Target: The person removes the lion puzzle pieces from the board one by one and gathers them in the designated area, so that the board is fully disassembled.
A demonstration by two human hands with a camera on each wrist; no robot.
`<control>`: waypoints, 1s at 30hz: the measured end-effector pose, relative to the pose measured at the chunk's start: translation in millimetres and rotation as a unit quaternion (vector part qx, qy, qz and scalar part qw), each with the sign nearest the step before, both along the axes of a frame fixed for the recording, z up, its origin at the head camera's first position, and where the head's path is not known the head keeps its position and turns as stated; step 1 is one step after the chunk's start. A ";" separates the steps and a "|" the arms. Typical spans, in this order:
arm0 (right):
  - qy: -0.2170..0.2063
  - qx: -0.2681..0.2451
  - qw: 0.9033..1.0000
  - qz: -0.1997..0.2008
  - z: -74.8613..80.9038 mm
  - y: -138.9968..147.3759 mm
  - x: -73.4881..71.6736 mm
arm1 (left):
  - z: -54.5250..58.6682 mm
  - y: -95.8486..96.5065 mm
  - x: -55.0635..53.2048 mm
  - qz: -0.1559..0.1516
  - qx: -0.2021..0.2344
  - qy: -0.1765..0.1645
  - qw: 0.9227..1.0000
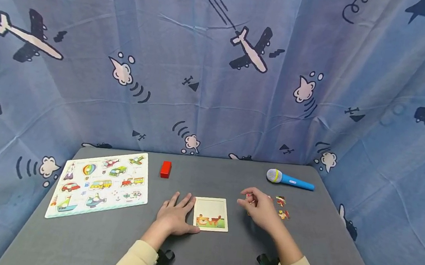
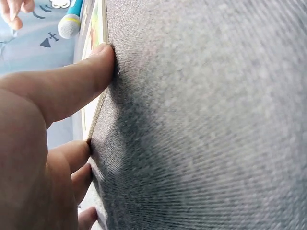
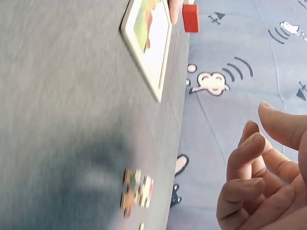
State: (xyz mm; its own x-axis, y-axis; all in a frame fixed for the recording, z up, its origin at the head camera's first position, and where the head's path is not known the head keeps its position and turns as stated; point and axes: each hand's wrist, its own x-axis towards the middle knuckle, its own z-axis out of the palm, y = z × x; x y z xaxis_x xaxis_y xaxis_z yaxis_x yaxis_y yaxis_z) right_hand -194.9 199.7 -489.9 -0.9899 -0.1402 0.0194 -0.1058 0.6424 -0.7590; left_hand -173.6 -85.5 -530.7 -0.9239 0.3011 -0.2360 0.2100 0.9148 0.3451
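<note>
My left hand [image 1: 174,216] lies spread on the table beside a small square wooden puzzle tray [image 1: 209,207]; thumb and fingertips touch its left and near edges. Along the tray's lower part are fitted jigsaw pieces [image 1: 210,222] showing an animal's face on green; above them the backing is bare. To the right, my right hand [image 1: 262,210] hovers above the table with its fingers loosely bent and thumb apart, nothing visible between them. Loose jigsaw pieces [image 1: 283,215] lie beside and beneath it, partly hidden by the hand; several pieces [image 3: 132,179] also show in the right wrist view.
At the left lies a large picture board [image 1: 110,197] of vehicles. A red block [image 1: 166,169] stands behind the left hand. A blue toy microphone [image 1: 295,182] rests at the back right. Patterned blue cloth [image 1: 202,83] hangs behind the grey table [image 1: 213,264].
</note>
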 end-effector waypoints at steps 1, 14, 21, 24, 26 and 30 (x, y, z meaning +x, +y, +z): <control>-0.006 -0.004 1.000 0.002 0.0 -3.3 0.4 | 0.6 0.1 0.3 0.000 0.001 0.001 1.000; -0.038 -0.051 0.996 0.057 -16.0 -47.9 9.1 | 2.1 -0.6 2.6 0.010 0.010 0.001 1.000; -0.038 -0.040 0.995 0.085 -29.8 -67.1 12.0 | 0.0 -1.7 1.5 0.007 0.015 0.004 1.000; -0.031 -0.019 0.996 0.084 -36.8 -74.9 13.4 | -0.6 -1.6 1.5 0.004 0.013 0.006 1.000; -0.024 -0.007 0.996 0.090 -40.8 -79.9 14.5 | -0.8 -1.4 1.2 0.002 0.012 0.007 1.000; -0.017 0.012 0.994 0.107 -45.2 -88.4 15.3 | -0.5 -1.3 0.8 0.002 0.015 0.007 1.000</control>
State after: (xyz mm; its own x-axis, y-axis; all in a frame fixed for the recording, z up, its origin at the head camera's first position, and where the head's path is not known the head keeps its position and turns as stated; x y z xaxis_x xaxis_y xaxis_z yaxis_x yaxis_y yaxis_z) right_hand -179.6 111.3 -535.0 -0.9373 -0.3479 -0.0198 -0.2167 0.6266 -0.7486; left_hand -172.8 -86.8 -531.3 -0.9283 0.3045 -0.2133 0.2118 0.9047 0.3698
